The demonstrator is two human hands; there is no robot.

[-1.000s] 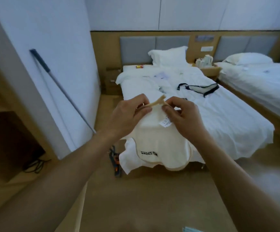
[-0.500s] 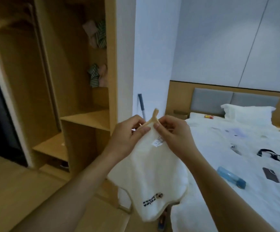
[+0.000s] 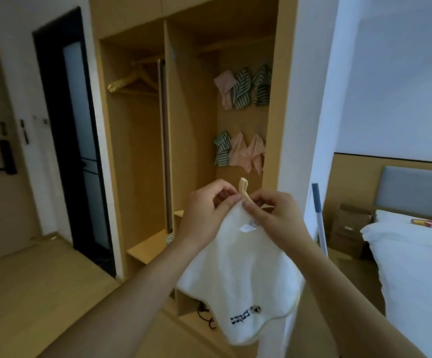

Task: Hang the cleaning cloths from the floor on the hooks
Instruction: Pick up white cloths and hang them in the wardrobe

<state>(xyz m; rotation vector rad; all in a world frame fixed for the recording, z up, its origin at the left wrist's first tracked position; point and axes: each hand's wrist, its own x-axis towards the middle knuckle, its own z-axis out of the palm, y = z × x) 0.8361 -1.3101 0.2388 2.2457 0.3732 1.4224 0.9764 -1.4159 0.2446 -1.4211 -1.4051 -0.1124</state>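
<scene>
With both the left hand [image 3: 207, 215] and right hand [image 3: 274, 218] pinching the white cloth [image 3: 240, 275] below its loop [image 3: 244, 188], well short of the wardrobe [image 3: 191, 125], a collapsed loop may miss a hook.

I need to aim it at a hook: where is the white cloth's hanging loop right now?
In the head view the loop sticks up at centre frame, between the left hand and right hand pinching the white cloth, just below the pink cloths in the wardrobe.

a hotel bedroom: white bed [image 3: 403, 254], open wardrobe [image 3: 189, 151], keycard door lock [image 3: 5, 157].
</scene>
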